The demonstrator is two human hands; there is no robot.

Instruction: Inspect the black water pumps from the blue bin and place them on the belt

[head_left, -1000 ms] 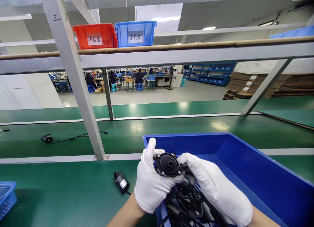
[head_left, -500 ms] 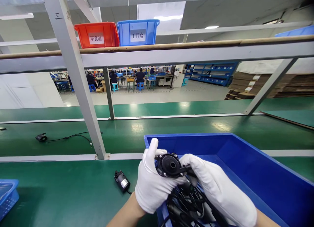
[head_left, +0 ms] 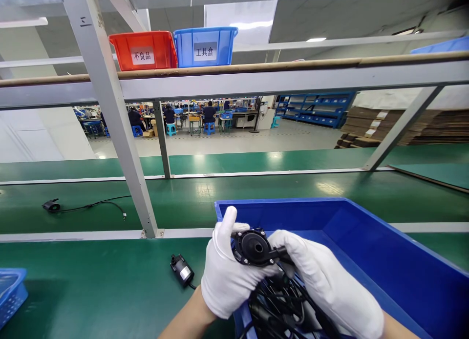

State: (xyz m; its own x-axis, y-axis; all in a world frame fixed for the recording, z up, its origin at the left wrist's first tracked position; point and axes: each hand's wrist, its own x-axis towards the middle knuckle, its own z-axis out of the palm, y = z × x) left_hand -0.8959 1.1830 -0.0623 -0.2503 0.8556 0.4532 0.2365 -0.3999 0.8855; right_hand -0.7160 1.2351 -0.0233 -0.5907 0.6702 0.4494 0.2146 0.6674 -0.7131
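Both hands wear white gloves and hold one small black round pump [head_left: 253,247] over the near left corner of a large blue bin [head_left: 381,246]. My left hand [head_left: 225,275] wraps its body from the left, thumb raised. My right hand [head_left: 322,280] pinches its side nozzle from the right. Below the pump, a tangle of black cables and more pumps [head_left: 282,305] lies in the bin. Another small black pump [head_left: 182,270] with a white label lies on the green table just left of my left hand.
A black pump with a trailing cable [head_left: 51,205] rides the green conveyor belt at far left. A grey frame post [head_left: 120,134] stands in front of me. A red bin [head_left: 143,51] and a blue bin [head_left: 204,47] sit on the overhead shelf. A blue basket [head_left: 10,292] shows at the lower left. Seated people work far behind.
The pump and cable on the conveyor belt have drifted left. My hands and the pump they hold have barely moved.
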